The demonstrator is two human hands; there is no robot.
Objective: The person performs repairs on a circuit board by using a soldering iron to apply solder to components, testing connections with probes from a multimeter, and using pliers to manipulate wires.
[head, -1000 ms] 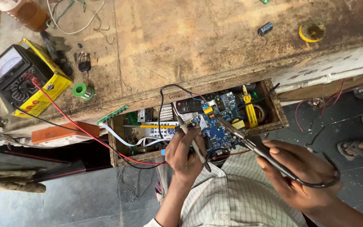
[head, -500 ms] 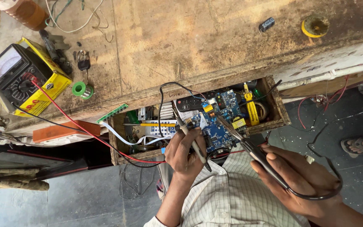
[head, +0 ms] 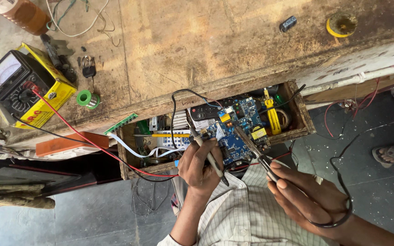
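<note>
Board (head: 233, 136), blue, lies in the open drawer (head: 304, 123) just above both hands. Left hand (head: 199, 164) is closed around a probe (head: 206, 152) whose tip touches the board's left edge. Right hand (head: 308, 198) grips a soldering iron (head: 251, 146), its tip resting on the board's middle. Red and black leads run from beside the left hand up-left to a meter (head: 12, 86) on the bench (head: 197, 50), near a solder spool (head: 86, 98).
</note>
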